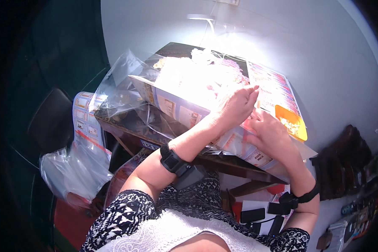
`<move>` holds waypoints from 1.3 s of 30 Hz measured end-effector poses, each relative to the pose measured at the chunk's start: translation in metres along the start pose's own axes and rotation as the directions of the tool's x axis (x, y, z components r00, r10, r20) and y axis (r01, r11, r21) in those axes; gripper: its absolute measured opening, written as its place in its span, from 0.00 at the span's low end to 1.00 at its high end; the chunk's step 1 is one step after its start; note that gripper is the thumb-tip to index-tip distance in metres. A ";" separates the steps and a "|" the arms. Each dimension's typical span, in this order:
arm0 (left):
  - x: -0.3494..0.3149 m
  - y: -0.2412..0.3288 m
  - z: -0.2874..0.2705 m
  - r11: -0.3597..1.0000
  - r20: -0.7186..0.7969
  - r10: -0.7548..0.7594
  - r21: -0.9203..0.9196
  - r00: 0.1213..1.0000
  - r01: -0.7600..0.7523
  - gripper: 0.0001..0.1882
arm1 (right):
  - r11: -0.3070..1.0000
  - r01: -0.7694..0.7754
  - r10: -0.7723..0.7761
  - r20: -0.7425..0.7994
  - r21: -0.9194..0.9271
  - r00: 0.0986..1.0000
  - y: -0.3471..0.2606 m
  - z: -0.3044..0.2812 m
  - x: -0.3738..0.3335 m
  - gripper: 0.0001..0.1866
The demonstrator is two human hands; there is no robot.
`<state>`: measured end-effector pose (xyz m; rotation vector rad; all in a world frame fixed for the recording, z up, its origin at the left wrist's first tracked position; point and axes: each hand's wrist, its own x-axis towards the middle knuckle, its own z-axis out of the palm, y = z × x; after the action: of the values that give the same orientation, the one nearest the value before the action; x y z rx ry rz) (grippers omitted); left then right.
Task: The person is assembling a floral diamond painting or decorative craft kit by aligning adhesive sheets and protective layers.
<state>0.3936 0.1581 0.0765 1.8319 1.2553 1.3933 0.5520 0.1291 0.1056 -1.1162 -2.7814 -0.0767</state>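
Note:
A large printed sheet (185,115) leans over the near side of the dark table, with small framed pictures along its pale blue strip. Glare washes out its upper surface. My left hand (235,107) rests over the sheet with its fingers pinched together; whatever lies between the fingertips is too small or bright to make out. Just below and to the right, my right hand (269,132) is closed at the sheet's right part, its fingertips close to the left hand. What it grips is hidden. An orange tray (296,133) holding small pale bits sits beyond the right hand.
A lit lamp (200,17) stands at the back. Clear plastic (124,84) spreads over the table's left end. Another printed sheet (277,82) lies at the far right. Plastic bags (77,170) hang or lie at left, near a dark chair (50,122). Black devices (253,215) lie below.

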 end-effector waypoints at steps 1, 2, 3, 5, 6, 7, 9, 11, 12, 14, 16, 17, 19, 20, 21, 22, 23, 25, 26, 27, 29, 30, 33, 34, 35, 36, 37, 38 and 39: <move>0.000 -0.002 0.001 1.000 -0.019 0.024 0.015 1.000 -0.024 0.20 | 1.000 0.006 -0.006 -0.003 -0.001 1.000 -0.002 -0.006 -0.003 0.17; 0.001 -0.004 0.001 1.000 -0.025 0.024 0.019 0.999 -0.024 0.20 | 1.000 -0.011 0.011 -0.007 0.014 1.000 -0.003 -0.012 -0.007 0.19; 0.003 -0.005 0.002 1.000 0.014 0.003 0.002 1.000 -0.004 0.20 | 0.999 -0.030 0.030 -0.005 0.033 1.000 0.000 -0.015 -0.012 0.21; 0.000 0.001 -0.006 0.994 0.072 -0.099 0.053 0.992 0.095 0.20 | 1.000 0.006 -0.006 -0.008 -0.003 1.000 0.007 -0.021 -0.027 0.22; 0.000 0.008 -0.007 0.994 0.071 -0.096 0.052 0.993 0.093 0.20 | 0.998 0.014 -0.015 -0.018 -0.057 1.000 0.011 -0.025 -0.038 0.22; -0.001 0.011 -0.008 0.993 0.081 -0.093 0.081 0.992 0.087 0.20 | 0.998 0.020 -0.021 -0.015 -0.054 1.000 0.016 -0.024 -0.046 0.22; -0.002 0.010 -0.007 0.993 0.066 -0.032 0.117 0.997 0.024 0.20 | 0.992 -0.093 0.096 -0.031 0.085 0.995 0.020 -0.021 -0.056 0.16; 0.001 0.008 -0.006 0.992 0.057 0.009 0.122 0.998 -0.016 0.20 | 0.992 -0.092 0.103 -0.128 0.086 0.986 0.019 -0.004 -0.055 0.13; 0.002 0.010 -0.007 0.991 0.051 0.052 0.125 0.997 -0.058 0.21 | 0.992 -0.096 0.113 -0.224 0.085 0.968 0.019 0.001 -0.054 0.10; 0.005 0.014 -0.009 0.992 0.074 0.038 0.117 0.997 -0.046 0.21 | 0.995 -0.061 0.081 -0.285 0.079 0.955 0.008 0.004 -0.048 0.06; 0.007 0.018 -0.010 0.993 0.093 0.023 0.113 0.995 -0.034 0.21 | 0.997 0.012 0.023 -0.415 0.083 0.910 0.002 0.009 -0.043 0.05; 0.009 0.020 -0.010 0.993 0.105 0.036 0.107 0.994 -0.048 0.21 | 0.997 0.013 0.023 -0.415 0.082 0.909 -0.002 0.010 -0.041 0.05; 0.012 0.021 -0.008 0.993 0.112 0.046 0.106 0.993 -0.058 0.21 | 1.000 0.012 -0.012 -0.459 -0.003 0.888 -0.009 0.011 -0.036 0.04; 0.014 0.021 -0.007 0.994 0.125 0.044 0.095 0.991 -0.056 0.21 | 1.000 0.017 -0.015 -0.460 -0.001 0.888 -0.011 0.011 -0.033 0.04; 0.016 0.023 -0.005 0.995 0.144 0.047 0.077 0.988 -0.059 0.21 | 1.000 0.023 -0.029 -0.468 -0.019 0.884 -0.011 0.011 -0.031 0.05; 0.018 0.025 -0.002 0.995 0.146 0.051 0.075 0.988 -0.062 0.21 | 0.999 0.030 -0.044 -0.475 -0.037 0.879 -0.011 0.011 -0.028 0.05; 0.019 0.027 0.000 0.995 0.173 0.064 0.063 0.983 -0.076 0.21 | 0.999 0.027 -0.042 -0.476 -0.039 0.878 -0.012 0.012 -0.026 0.05; 0.021 0.032 0.003 0.995 0.198 0.075 0.056 0.977 -0.087 0.21 | 0.997 0.060 -0.074 -0.538 -0.045 0.839 -0.011 0.016 -0.021 0.06; 0.022 0.035 0.004 0.993 0.218 0.099 0.038 0.971 -0.110 0.21 | 0.997 0.061 -0.076 -0.540 -0.045 0.838 -0.010 0.018 -0.020 0.06; 0.023 0.036 0.005 0.991 0.238 0.122 0.020 0.964 -0.131 0.21 | 0.997 0.055 -0.077 -0.542 -0.058 0.837 -0.009 0.020 -0.019 0.06; 0.024 0.037 0.009 0.989 0.228 0.146 -0.007 0.963 -0.148 0.21 | 0.996 0.050 -0.082 -0.546 -0.072 0.834 -0.006 0.024 -0.017 0.06; 0.025 0.038 0.011 0.986 0.222 0.169 -0.036 0.960 -0.165 0.21 | 0.996 0.056 -0.087 -0.546 -0.072 0.833 -0.004 0.026 -0.016 0.07; 0.027 0.042 0.012 0.978 0.243 0.201 -0.097 0.949 -0.182 0.20 | 0.993 0.068 -0.109 -0.558 -0.093 0.823 -0.002 0.032 -0.011 0.08; 0.027 0.044 0.011 0.978 0.242 0.202 -0.097 0.949 -0.183 0.20 | 0.991 0.072 -0.125 -0.568 -0.113 0.813 -0.002 0.034 -0.009 0.08; 0.027 0.047 0.009 0.976 0.269 0.206 -0.119 0.941 -0.180 0.20 | 0.991 0.074 -0.126 -0.569 -0.115 0.813 -0.001 0.037 -0.006 0.08; 0.027 0.050 0.007 0.974 0.296 0.213 -0.142 0.931 -0.178 0.20 | 0.991 0.066 -0.120 -0.593 -0.113 0.796 -0.001 0.040 -0.003 0.09; 0.028 0.052 0.005 0.976 0.298 0.212 -0.118 0.931 -0.184 0.20 | 0.992 0.058 -0.114 -0.616 -0.111 0.779 -0.001 0.042 0.001 0.10; 0.028 0.052 0.004 0.975 0.296 0.214 -0.118 0.931 -0.187 0.20 | 0.992 0.058 -0.116 -0.617 -0.114 0.778 -0.002 0.043 0.003 0.10; 0.029 0.050 0.004 0.965 0.288 0.254 -0.138 0.923 -0.223 0.20 | 0.997 0.012 -0.058 -0.586 -0.081 0.808 -0.004 0.044 0.005 0.12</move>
<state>0.4168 0.1629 0.1294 2.0844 0.8119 1.2093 0.5409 0.1343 0.0633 -0.8605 -2.2455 -0.4542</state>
